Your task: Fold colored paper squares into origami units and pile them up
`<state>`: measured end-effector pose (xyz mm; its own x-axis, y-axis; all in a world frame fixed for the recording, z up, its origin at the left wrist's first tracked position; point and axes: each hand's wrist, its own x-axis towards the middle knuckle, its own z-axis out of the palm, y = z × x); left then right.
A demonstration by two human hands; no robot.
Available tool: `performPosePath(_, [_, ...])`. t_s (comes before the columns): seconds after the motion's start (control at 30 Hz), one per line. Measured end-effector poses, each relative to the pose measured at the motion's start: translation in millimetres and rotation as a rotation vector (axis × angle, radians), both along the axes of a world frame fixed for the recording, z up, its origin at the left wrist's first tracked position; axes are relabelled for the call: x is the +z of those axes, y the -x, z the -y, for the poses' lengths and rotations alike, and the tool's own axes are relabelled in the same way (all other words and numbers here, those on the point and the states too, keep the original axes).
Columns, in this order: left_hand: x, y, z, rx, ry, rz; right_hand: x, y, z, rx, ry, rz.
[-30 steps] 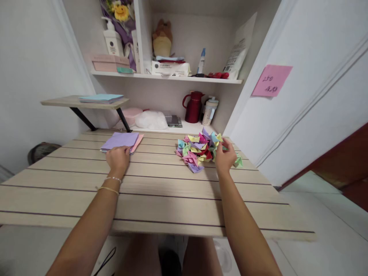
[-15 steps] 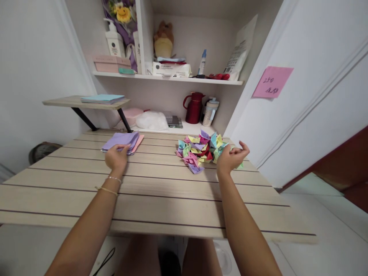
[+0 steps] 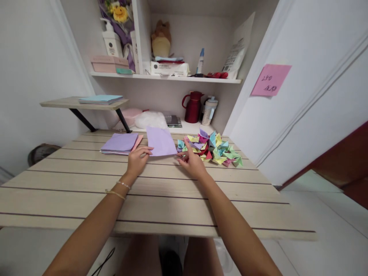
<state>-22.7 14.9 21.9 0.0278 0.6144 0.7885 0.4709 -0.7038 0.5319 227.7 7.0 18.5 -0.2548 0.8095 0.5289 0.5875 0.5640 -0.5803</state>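
Note:
My left hand [image 3: 138, 160] pinches the lower left corner of a purple sheet of paper [image 3: 161, 142]. The sheet is unfolded, with its far edge tilted up off the table. At the sheet's lower right corner is my right hand [image 3: 192, 160], fingers apart and the index finger stretched out. Its fingertips are close to that corner; whether they touch it I cannot tell. Left of my left hand lies a stack of purple paper [image 3: 119, 142], with a pink sheet sticking out. A pile of folded paper pieces [image 3: 220, 147] in several colours sits beyond my right hand, which hides part of it.
A small raised shelf [image 3: 61, 102] at the left carries blue paper [image 3: 100, 99]. Behind the table stand a red jug [image 3: 193, 108] and a light tumbler [image 3: 209, 112], near a white plastic bag [image 3: 151, 119]. A pink note [image 3: 271, 79] is stuck on the right-hand panel.
My left hand has moved right from the stack with a purple sheet. My right hand has come left from the far side of the folded pieces to the sheet's corner.

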Motion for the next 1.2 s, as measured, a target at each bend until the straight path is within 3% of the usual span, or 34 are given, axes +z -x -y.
performPosePath(0.13, [1.2,-3,-2,-0.099,0.131,0.260,-0.8,-8,-5,0.005,0.060,-0.077])
performPosePath(0.33, [4.5,-6,-8,-0.096,0.220,0.689,6.3,-9,1,-0.014,0.033,0.017])
performPosePath(0.5, [8.5,-9,-6,-0.125,0.325,0.938,7.1,9,12,0.188,0.213,-0.016])
performPosePath(0.67, [8.5,-15,0,-0.071,0.401,0.897,-4.9,42,26,0.376,0.416,-0.181])
performPosePath(0.83, [-2.0,-35,7,-0.085,0.353,0.720,-13.0,58,30,0.403,0.497,-0.296])
performPosePath(0.97, [-8.4,-45,12,-0.149,0.346,0.704,-13.5,56,28,0.390,0.439,-0.247])
performPosePath(1.2, [-5.9,-48,14,-0.161,0.285,0.732,-6.7,59,37,0.235,0.213,0.107])
